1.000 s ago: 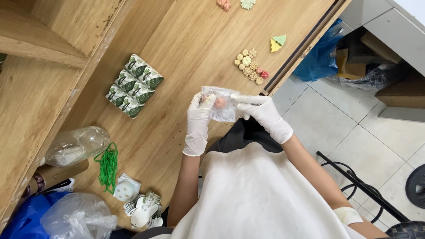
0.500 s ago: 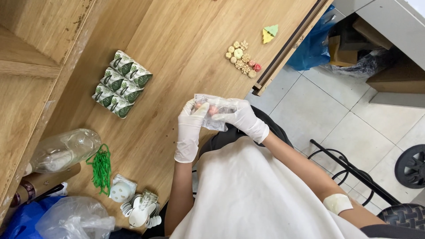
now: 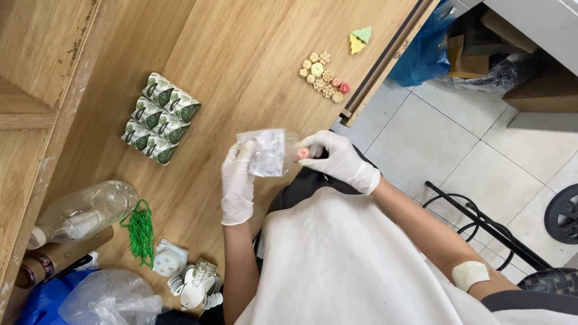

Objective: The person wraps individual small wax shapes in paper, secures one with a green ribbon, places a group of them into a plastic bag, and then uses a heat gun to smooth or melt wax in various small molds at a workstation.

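Both hands wear white gloves over the near edge of a wooden table. My left hand grips a small clear plastic bag by its left side. My right hand pinches a small pink round piece at the bag's right, open end. Further out on the table lies a cluster of small cream and pink flower-shaped pieces, and beyond it a yellow and green triangular pair.
Several green-and-white wrapped packs lie in a block to the left. A clear plastic bottle, green ties, white spoons and small bags sit at lower left. Right of the table is tiled floor, a blue bag and a chair frame.
The view has shifted, so the table's things sit differently in frame. My right hand has drawn back to the bag's right end, and the pink piece now shows between its fingertips.
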